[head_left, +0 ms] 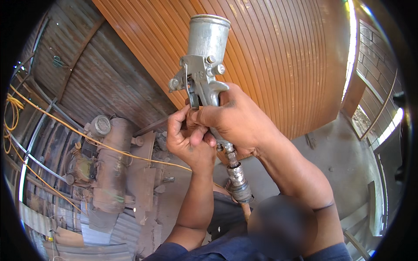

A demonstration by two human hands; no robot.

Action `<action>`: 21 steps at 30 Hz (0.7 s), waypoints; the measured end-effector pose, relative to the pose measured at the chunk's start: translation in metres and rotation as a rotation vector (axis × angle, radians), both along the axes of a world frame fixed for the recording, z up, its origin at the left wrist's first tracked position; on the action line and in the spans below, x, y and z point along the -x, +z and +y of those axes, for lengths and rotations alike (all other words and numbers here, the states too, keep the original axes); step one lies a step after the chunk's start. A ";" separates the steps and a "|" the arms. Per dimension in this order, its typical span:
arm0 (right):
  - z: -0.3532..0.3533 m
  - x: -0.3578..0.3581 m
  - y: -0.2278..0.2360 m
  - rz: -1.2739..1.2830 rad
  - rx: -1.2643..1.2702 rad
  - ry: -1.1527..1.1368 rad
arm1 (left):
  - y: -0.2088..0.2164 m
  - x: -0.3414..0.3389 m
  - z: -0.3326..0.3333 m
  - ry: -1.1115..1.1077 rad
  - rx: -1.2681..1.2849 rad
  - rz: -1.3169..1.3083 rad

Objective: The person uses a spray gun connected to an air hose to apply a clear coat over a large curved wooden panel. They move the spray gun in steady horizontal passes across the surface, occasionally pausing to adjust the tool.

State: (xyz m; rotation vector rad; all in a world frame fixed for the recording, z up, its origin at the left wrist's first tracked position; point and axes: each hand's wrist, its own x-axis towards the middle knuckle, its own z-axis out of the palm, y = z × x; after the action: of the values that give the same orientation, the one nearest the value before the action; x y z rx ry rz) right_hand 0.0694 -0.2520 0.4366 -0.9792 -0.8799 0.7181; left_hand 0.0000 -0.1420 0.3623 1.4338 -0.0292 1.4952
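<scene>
So, right now I've got a metal spray gun (200,78) up in front of me, near the middle of my view, held in the air with my right hand (237,117) wrapped round its handle, thumb laid across toward the trigger side. My left hand (185,137) is tucked in close against it, fingers bent and bunched just below the trigger (189,87), so the two hands are pretty much together. Fingers overlap there, so I honestly can't tell if the left one is pinching anything. The silver cup (209,37) sits at the upper end of the gun, nozzle (174,85) pointing off to my left, and a couple of round knobs (217,69) stick out on the right side. Down below the handle there's a worn metal coupling (237,176) with a brownish hose (246,212) running on from it toward me. Behind the gun is a big ribbed orange panel (270,65), tilted across the view, with bare grey floor (331,174) showing past its lower edge. Off to my left there's a dusty compressor tank (113,169) with a finned motor (100,126) by its top end, a yellow cord (150,159) crossing in front of it, and a rusty corrugated metal wall (109,74) further back.
</scene>
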 end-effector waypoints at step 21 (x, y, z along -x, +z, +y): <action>-0.067 -0.057 -0.121 0.279 -0.410 0.280 | -0.045 -0.004 -0.071 -0.113 -0.178 0.048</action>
State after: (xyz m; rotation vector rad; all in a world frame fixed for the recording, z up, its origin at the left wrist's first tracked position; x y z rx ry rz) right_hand 0.1266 -0.3187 0.3161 -0.3836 -0.8794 0.8458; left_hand 0.0040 -0.2127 0.3177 1.5824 -0.2151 1.3928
